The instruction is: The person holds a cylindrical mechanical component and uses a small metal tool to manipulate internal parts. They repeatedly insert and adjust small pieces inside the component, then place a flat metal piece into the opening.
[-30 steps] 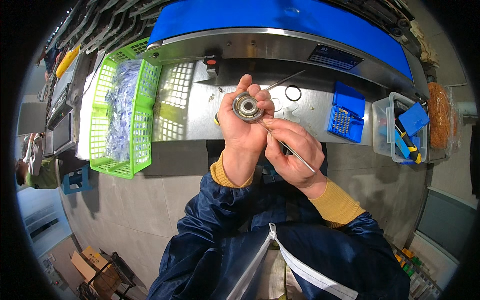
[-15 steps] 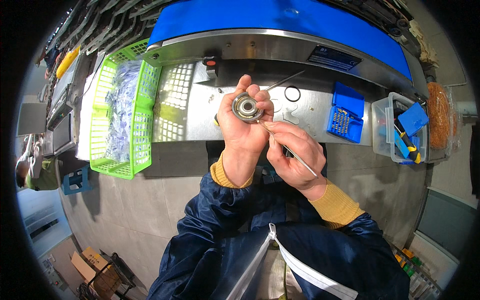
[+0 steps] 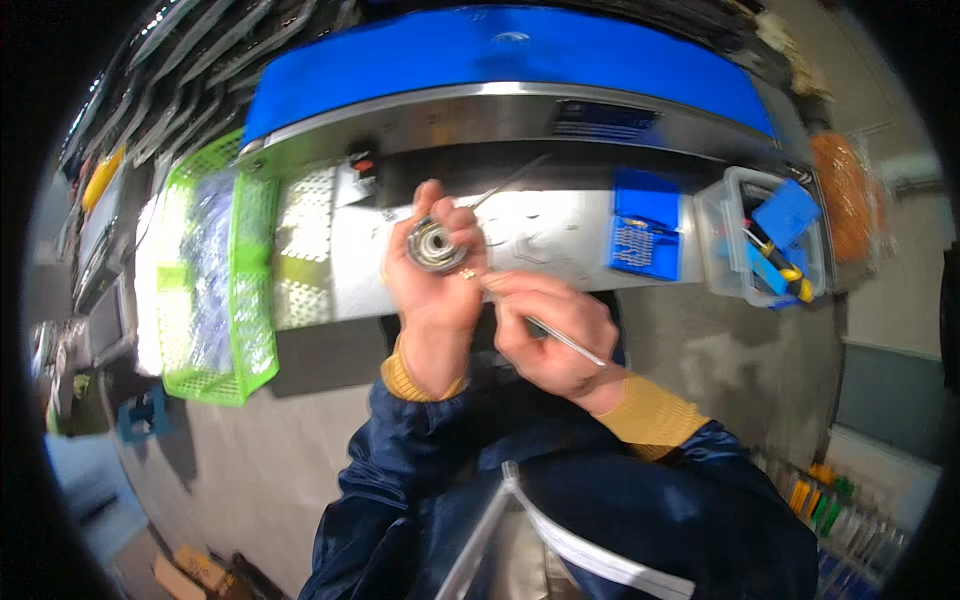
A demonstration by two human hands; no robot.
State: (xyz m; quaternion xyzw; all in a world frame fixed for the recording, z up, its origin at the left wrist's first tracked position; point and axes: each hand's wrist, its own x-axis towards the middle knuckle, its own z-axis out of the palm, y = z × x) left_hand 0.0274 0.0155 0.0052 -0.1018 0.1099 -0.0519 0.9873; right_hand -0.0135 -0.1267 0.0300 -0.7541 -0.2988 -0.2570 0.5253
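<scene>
My left hand [image 3: 437,300] is palm up, its fingers curled round a round metal ball bearing [image 3: 432,243] with a hole in its middle. Beside the bearing's lower edge, tiny gold-coloured bits [image 3: 467,273] lie on the palm, too blurred to name. My right hand [image 3: 555,325] pinches a slim metal tool [image 3: 570,345], whose back end sticks out below the fingers. Its front end is hidden by the fingertips, close to the left palm. Beyond my left fingers a thin metal rod [image 3: 515,178] points up to the right; whether that hand holds it I cannot tell.
On the steel bench [image 3: 375,265], an open blue case [image 3: 645,250] of small bits stands to the right. Farther right is a clear bin [image 3: 735,270] with tools. A green basket [image 3: 255,320] of plastic packets stands left. Behind runs a blue-topped conveyor [image 3: 500,50].
The whole view has shifted and blurred, so bench and hands appear farther left and lower. More of the gold-coloured bits show beside the bearing. Both hands keep their grips.
</scene>
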